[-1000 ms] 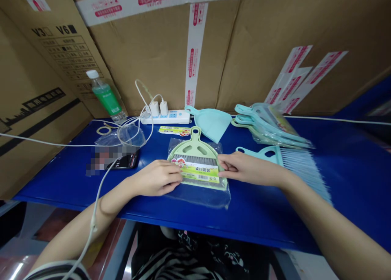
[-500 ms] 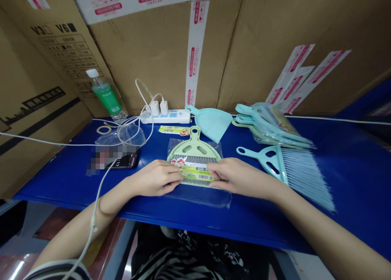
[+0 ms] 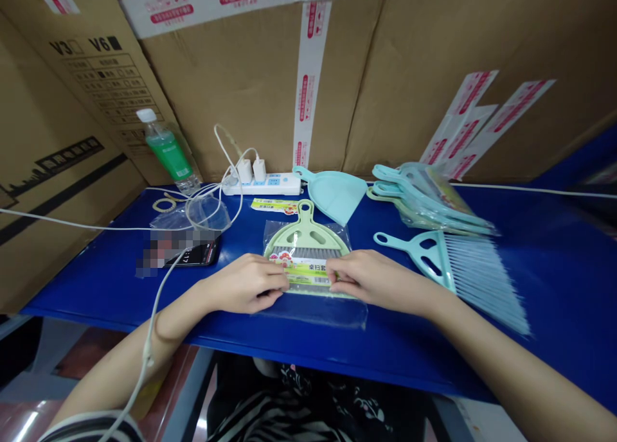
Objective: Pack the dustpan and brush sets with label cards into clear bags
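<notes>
A pale green dustpan with a grey-bristled brush (image 3: 307, 239) lies flat on the blue table inside a clear plastic bag (image 3: 313, 311), with a yellow-green paper label (image 3: 307, 272) across it. My left hand (image 3: 248, 283) grips the set's left side, and my right hand (image 3: 366, 280) grips its right side, fingertips on the label. The two hands are close together, covering both ends of the label. To the right of my right hand lies a loose mint-green brush (image 3: 463, 272), not touching it.
A mint dustpan (image 3: 335, 194) and a stack of bagged sets (image 3: 424, 198) stand at the back. A power strip (image 3: 260, 185) with cables, a green-labelled bottle (image 3: 166, 150), clear bags (image 3: 207, 214) and a phone (image 3: 200, 256) lie to the left. Cardboard boxes wall the table's back.
My right hand has slid left over the label, closer to my left hand. The loose brush sits slightly further from the set than it did a second ago.
</notes>
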`<state>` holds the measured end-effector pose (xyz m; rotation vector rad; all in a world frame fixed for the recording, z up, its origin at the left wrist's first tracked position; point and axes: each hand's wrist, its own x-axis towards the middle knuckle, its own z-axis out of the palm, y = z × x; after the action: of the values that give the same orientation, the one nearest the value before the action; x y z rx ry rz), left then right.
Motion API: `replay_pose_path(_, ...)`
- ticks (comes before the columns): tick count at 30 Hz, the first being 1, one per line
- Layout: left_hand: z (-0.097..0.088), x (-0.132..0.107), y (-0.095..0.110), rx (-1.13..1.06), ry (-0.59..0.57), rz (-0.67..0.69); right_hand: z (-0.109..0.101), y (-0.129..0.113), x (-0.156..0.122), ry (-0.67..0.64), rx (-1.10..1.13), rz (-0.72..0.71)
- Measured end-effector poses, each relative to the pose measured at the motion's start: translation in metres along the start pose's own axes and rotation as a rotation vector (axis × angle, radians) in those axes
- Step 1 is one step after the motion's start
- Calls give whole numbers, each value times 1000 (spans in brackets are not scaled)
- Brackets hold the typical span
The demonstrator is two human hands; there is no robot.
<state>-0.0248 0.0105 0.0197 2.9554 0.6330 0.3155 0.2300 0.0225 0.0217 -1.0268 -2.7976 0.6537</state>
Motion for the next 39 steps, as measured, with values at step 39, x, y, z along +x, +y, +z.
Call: replay_pose_path(39, -2, 2, -5, -44, 60, -202, -2, -6, -2, 3, -36, 8)
